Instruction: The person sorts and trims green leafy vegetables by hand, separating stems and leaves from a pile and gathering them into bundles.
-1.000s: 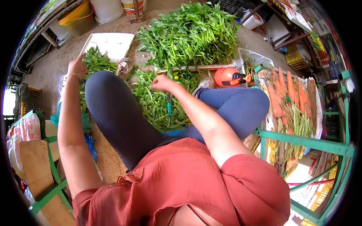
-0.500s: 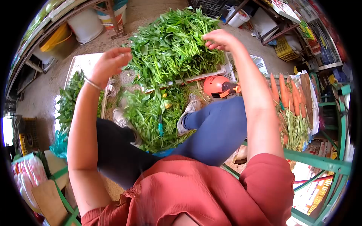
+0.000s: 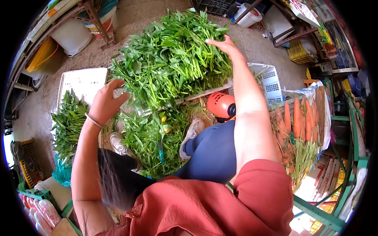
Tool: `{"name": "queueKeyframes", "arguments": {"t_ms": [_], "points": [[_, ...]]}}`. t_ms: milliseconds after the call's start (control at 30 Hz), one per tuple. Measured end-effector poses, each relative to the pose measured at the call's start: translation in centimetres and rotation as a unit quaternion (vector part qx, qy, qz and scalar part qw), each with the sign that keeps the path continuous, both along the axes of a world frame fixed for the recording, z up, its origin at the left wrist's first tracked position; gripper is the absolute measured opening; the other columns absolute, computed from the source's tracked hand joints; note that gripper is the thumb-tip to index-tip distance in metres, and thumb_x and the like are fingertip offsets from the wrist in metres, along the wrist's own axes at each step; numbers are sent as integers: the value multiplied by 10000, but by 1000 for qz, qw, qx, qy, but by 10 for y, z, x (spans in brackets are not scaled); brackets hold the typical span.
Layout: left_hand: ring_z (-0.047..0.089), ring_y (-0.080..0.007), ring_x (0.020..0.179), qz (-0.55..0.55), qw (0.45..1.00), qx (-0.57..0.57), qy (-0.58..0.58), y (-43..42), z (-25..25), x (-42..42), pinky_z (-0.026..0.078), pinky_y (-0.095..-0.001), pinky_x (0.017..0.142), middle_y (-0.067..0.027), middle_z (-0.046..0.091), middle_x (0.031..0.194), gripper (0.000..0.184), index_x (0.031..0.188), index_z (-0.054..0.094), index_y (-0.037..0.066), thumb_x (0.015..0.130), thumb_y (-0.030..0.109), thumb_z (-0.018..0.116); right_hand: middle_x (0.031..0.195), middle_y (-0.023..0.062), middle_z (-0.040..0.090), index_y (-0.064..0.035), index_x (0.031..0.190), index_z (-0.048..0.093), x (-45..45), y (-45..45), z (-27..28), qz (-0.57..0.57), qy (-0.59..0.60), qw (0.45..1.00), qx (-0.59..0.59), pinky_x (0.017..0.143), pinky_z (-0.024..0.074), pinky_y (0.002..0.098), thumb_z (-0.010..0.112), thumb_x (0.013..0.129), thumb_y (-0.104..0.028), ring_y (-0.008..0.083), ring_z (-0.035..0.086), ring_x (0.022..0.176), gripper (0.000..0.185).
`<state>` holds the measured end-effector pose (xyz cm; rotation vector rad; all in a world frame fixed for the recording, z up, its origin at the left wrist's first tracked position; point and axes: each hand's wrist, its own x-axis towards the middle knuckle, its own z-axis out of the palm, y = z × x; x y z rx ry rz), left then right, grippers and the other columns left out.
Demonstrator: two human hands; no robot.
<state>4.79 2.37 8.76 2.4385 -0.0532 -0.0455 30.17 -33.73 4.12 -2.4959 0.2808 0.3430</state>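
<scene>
A big heap of leafy green stalks [image 3: 173, 59] lies in front of me on a pale tray, leaves to the left and cut stems to the right. At its left edge is my left hand [image 3: 108, 103], thumb and fingers curved apart with nothing between them. My right hand [image 3: 225, 48] is spread at the heap's right side; whether it touches the stems I cannot tell. Between my shoes lie loose greens [image 3: 145, 135], with a teal-handled tool [image 3: 161, 155] on them. A smaller pile of greens [image 3: 71, 126] sits on a white board [image 3: 82, 82] at left.
An orange-red bottle [image 3: 220, 104] stands near my right knee. Carrots [image 3: 297, 118] with their tops lie on a stand at right, near a blue-white basket [image 3: 271, 80]. Shelving with buckets [image 3: 73, 35] is at upper left. A green metal frame [image 3: 315, 212] runs at lower right.
My left hand has dropped lower and curled slightly, while my right hand has opened wider at the heap's right side. The view has shifted a little.
</scene>
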Motion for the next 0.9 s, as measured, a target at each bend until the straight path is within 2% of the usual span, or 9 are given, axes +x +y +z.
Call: {"name": "queueKeyframes", "arguments": {"t_ms": [67, 167, 233, 267, 333, 533, 633, 800, 900], "points": [[588, -249, 703, -8, 1000, 12, -6, 0, -6, 2, 461, -317, 687, -163, 595, 977, 412, 1056, 531, 12, 725, 243, 618, 1397, 195, 130, -70, 1363, 70, 1, 7, -13, 15, 2, 998, -58, 1038, 104, 534, 694, 446, -667, 335, 46, 1305, 1259], [591, -259, 753, -10, 999, 10, 37, -5, -1, 5, 460, -321, 704, -165, 593, 983, 414, 1057, 528, 10, 729, 247, 617, 1392, 197, 154, -66, 1363, 65, 13, 9, -30, 55, 56, 993, -91, 1055, 146, 467, 711, 460, -635, 320, 95, 1305, 1248], [592, -264, 782, -20, 998, 9, 53, -6, -4, 9, 459, -322, 716, -165, 592, 987, 416, 1059, 527, 11, 730, 249, 617, 1329, 203, 311, -39, 1327, 233, 10, 12, -23, 104, 49, 989, -89, 1032, 253, 386, 731, 501, -559, 300, 287, 1250, 1096], [586, -274, 826, -27, 998, 16, 50, -7, -5, 10, 457, -329, 738, -165, 591, 991, 417, 1062, 525, 14, 730, 251, 617, 1329, 203, 311, -39, 1327, 233, 10, 10, -22, 102, 51, 990, -88, 1032, 253, 386, 731, 501, -559, 300, 287, 1250, 1096], [581, -284, 870, -35, 998, 23, 46, -7, -7, 12, 454, -336, 761, -165, 590, 995, 419, 1065, 524, 18, 730, 253, 617, 1201, 186, 474, -27, 1198, 440, 14, 2, -20, 170, 35, 983, -60, 961, 352, 340, 730, 531, -490, 272, 467, 1112, 862], [554, -308, 953, -39, 995, 32, 80, -7, -6, 12, 438, -353, 821, -173, 584, 998, 421, 1066, 521, 28, 729, 262, 619, 1094, 182, 547, -5, 1074, 528, 17, 4, -14, 103, -17, 988, -116, 872, 419, 344, 713, 549, -376, 272, 539, 1002, 669], [557, -309, 946, -49, 996, 34, 61, -4, -5, 9, 439, -353, 817, -176, 583, 999, 421, 1064, 520, 28, 727, 259, 621, 1039, 197, 569, 25, 1028, 553, 20, 1, -6, 102, -48, 991, -78, 828, 447, 338, 711, 551, -372, 282, 564, 947, 641], [560, -316, 935, -47, 996, 44, 61, 1, -5, 7, 440, -358, 812, -184, 580, 999, 423, 1061, 518, 20, 718, 241, 627, 940, 171, 612, 15, 966, 593, 35, -17, -3, 66, -51, 992, 94, 790, 459, 343, 714, 607, -290, 249, 595, 859, 486], [560, -317, 939, -48, 996, 41, 65, 2, -4, 6, 441, -356, 812, -187, 580, 999, 423, 1062, 518, 17, 718, 239, 627, 871, 96, 631, 11, 945, 602, 31, -23, 9, 32, -54, 977, 205, 700, 468, 290, 687, 650, -198, 182, 600, 768, 371]]}}
